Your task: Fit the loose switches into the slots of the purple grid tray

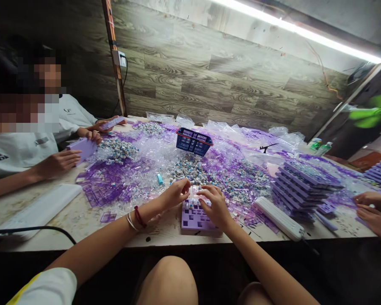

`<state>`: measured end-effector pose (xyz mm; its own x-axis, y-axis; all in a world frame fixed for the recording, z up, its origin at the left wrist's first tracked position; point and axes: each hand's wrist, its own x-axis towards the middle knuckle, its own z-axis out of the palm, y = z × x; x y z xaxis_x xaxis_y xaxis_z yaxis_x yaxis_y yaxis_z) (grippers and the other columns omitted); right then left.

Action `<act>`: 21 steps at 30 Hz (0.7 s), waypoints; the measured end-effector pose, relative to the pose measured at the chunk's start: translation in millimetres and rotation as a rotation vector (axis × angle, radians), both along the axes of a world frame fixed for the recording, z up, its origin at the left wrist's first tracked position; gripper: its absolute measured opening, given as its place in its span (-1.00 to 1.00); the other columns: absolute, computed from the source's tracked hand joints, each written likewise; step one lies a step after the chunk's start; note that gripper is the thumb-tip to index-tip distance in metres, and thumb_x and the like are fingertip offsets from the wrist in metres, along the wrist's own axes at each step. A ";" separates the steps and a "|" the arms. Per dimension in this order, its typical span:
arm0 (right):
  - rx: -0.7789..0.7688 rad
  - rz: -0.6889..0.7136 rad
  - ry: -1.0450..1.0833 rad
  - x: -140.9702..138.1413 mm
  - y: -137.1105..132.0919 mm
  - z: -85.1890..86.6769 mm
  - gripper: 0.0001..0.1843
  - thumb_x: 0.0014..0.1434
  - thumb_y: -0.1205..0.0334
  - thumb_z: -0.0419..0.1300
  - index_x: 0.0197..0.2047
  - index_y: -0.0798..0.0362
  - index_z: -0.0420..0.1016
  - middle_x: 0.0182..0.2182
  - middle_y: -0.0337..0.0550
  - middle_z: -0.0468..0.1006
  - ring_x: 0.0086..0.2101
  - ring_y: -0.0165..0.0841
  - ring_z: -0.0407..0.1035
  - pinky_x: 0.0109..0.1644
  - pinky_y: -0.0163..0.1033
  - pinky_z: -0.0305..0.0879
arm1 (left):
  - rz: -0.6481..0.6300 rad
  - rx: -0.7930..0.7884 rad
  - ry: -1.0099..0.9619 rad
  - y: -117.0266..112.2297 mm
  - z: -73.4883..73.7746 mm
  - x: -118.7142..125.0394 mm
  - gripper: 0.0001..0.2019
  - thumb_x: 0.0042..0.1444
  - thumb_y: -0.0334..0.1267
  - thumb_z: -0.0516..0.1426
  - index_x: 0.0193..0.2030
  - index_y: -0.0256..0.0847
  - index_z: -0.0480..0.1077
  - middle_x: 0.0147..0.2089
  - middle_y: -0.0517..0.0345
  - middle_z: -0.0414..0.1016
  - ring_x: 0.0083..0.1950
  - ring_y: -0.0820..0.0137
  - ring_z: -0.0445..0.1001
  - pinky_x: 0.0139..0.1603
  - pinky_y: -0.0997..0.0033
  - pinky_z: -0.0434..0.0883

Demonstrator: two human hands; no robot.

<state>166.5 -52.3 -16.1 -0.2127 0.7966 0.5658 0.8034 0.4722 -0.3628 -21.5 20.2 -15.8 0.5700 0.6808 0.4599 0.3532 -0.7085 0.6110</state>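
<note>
A lilac plastic plate with square holes point(195, 221) lies at the table's near edge, small switch parts seated in its far rows. My left hand point(175, 193) hovers just above its far left corner, fingers curled in a pinch on a small part I cannot make out. My right hand point(214, 205) rests on the plate's right side, fingers bent and pressing down on the small parts there. Red and silver bands circle my left wrist. A heap of small grey-and-blue switch parts point(206, 173) lies right behind the plate.
A blue basket point(193, 141) sits mid-table among clear purple trays and plastic bags. Stacked lilac plates point(301, 184) stand at right, a white power strip point(277, 218) beside them. A person at left holds a lilac plate point(84, 148); another person's hands point(373, 209) show at far right.
</note>
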 end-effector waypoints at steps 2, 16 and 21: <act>0.021 0.018 0.014 2.3 -1.6 1.7 -0.77 0.15 0.34 0.16 -0.12 -0.05 0.49 -0.06 -0.06 0.48 0.02 -0.14 0.28 0.14 0.10 0.09 | -0.069 -0.078 -0.008 -0.8 2.0 0.1 -0.91 -0.04 -0.45 0.11 -0.35 -0.27 0.28 -0.47 0.28 0.32 -0.46 0.52 0.27 -0.43 0.54 0.23; -0.017 0.183 0.051 -7.3 -4.2 2.3 -0.83 0.14 0.38 0.17 -0.19 -0.02 0.45 -0.15 -0.10 0.55 -0.08 -0.22 0.39 0.05 -0.06 0.17 | -0.209 0.015 0.070 -10.0 9.9 -0.7 -0.86 -0.13 -0.51 0.16 -0.38 -0.26 0.38 -0.41 0.24 0.45 -0.39 0.49 0.38 -0.33 0.54 0.27; -0.056 0.199 0.038 -7.9 -1.4 -1.9 -0.84 0.11 0.39 0.19 -0.22 -0.01 0.46 -0.14 -0.10 0.52 -0.08 -0.22 0.39 0.01 -0.11 0.22 | -0.234 0.004 0.065 -6.3 7.2 -0.1 -0.87 -0.14 -0.50 0.17 -0.39 -0.27 0.40 -0.45 0.25 0.39 -0.40 0.50 0.34 -0.34 0.54 0.25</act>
<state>158.6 -53.7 -18.0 -0.3483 0.7717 0.5322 0.6817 0.5982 -0.4212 -21.5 13.8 -8.6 0.7408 0.5246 0.4194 0.2174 -0.7781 0.5893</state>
